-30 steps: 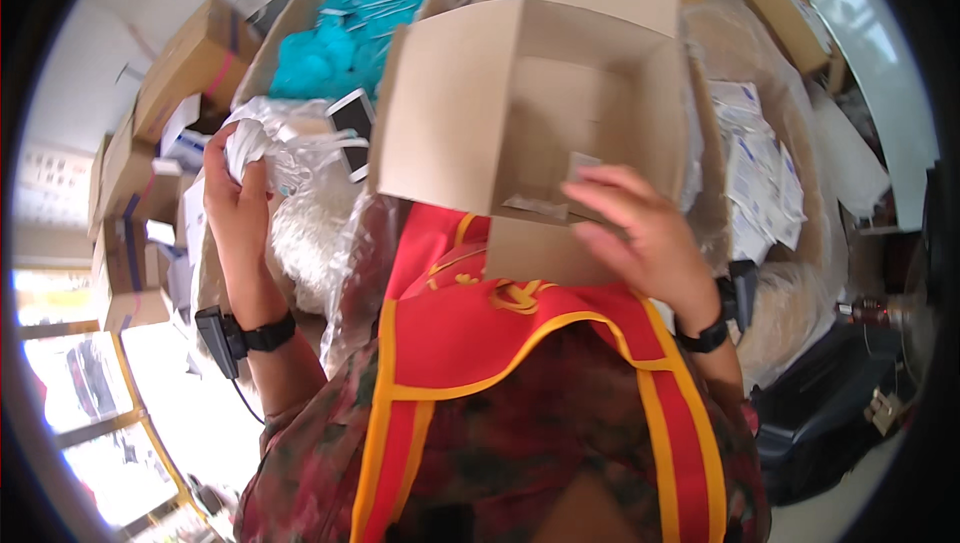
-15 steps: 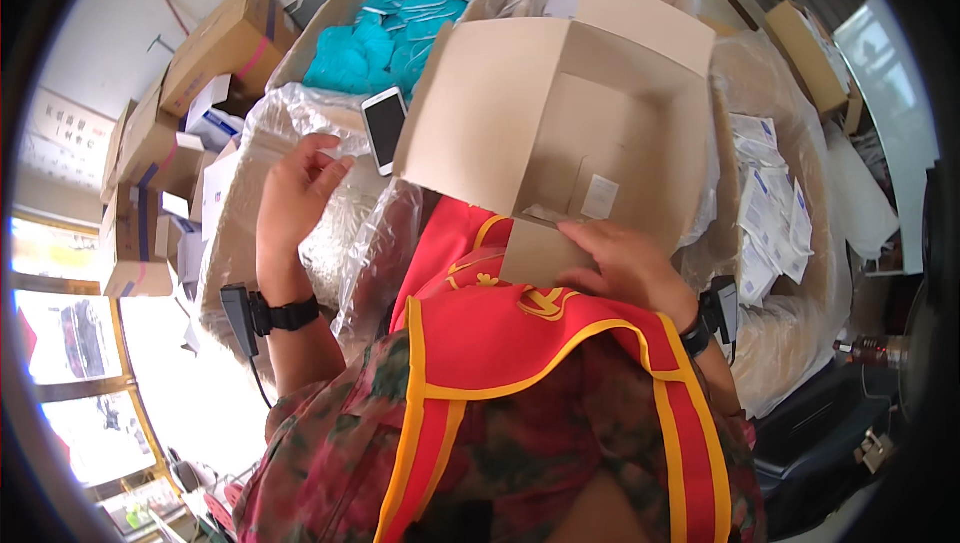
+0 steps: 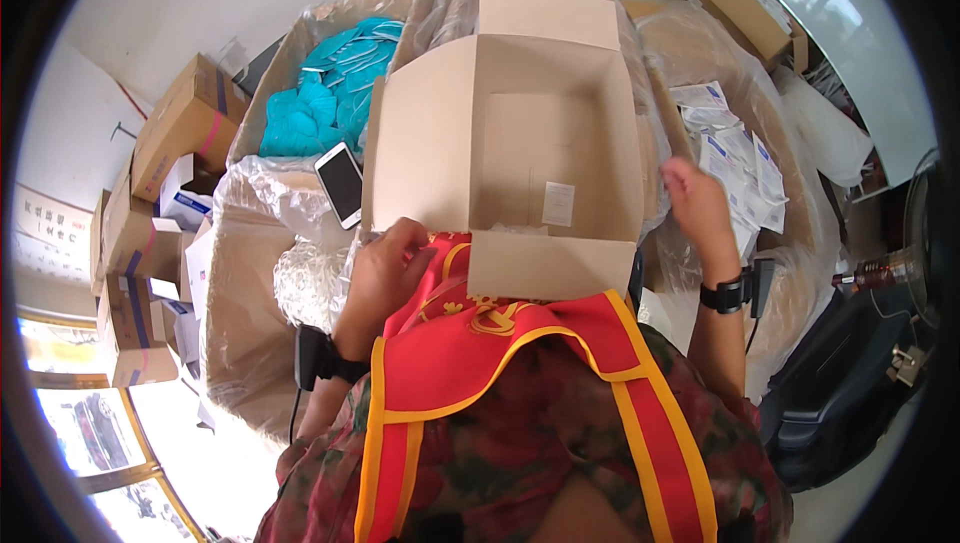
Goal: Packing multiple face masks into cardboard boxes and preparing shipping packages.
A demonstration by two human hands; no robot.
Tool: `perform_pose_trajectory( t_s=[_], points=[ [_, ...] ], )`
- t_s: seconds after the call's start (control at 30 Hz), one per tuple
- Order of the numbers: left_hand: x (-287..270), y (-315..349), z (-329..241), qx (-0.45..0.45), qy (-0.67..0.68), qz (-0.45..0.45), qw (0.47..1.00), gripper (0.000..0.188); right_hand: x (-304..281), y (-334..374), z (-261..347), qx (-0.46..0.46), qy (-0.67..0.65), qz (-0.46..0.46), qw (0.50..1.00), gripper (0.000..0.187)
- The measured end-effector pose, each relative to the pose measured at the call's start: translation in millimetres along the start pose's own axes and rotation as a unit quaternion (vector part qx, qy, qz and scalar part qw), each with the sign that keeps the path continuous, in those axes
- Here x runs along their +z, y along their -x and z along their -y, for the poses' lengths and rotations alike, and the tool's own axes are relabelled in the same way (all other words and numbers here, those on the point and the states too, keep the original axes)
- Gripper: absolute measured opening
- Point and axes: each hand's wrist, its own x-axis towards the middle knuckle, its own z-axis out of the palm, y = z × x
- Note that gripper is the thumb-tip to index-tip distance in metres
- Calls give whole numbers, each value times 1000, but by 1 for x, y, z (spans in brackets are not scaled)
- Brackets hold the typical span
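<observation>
An open brown cardboard box (image 3: 555, 138) stands in front of me with its flaps folded out and a small white slip (image 3: 558, 204) on its inside. Close to the box's near left corner is my left hand (image 3: 385, 273), its fingers bent and slightly apart with nothing seen in them. My right hand (image 3: 700, 208) is raised beyond the box's right side, fingers curled in and apparently holding nothing. It is nearest to a plastic-lined carton of flat white packets (image 3: 735, 168). Left of the box, a white phone with a dark screen (image 3: 340, 183) lies on clear plastic.
Teal, flat padded-looking pieces (image 3: 325, 93) fill a lined carton at the far left. A nearer lined carton (image 3: 245, 293) holds a whitish bundle (image 3: 312, 281). Stacked brown boxes (image 3: 185, 123) stand farther left. A black case or seat (image 3: 850, 373) is at the right.
My right hand has left the box's near flap and moved right. My left hand has come in toward the box's near left corner. The whole view has shifted.
</observation>
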Motion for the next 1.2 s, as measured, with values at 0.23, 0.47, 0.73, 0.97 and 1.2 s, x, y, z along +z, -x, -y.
perform_pose_trajectory(
  t_s=[0.23,0.47,0.73,0.97,1.2],
  points=[
    [36,-42,-10,179,-12,-72,981,66,48,38,4,27,-181,158,970,37],
    [12,-103,-46,138,46,-203,968,88,48,21,10,-20,-178,139,974,41],
    [-17,-141,-84,349,-271,-198,875,66,68,30,-2,14,-180,169,969,40],
    [-6,-183,-76,372,-49,-58,925,22,64,21,-2,27,-161,130,978,47],
    [5,-209,-89,311,-46,-26,949,59,68,-6,-22,-5,-131,74,989,58]
  ],
)
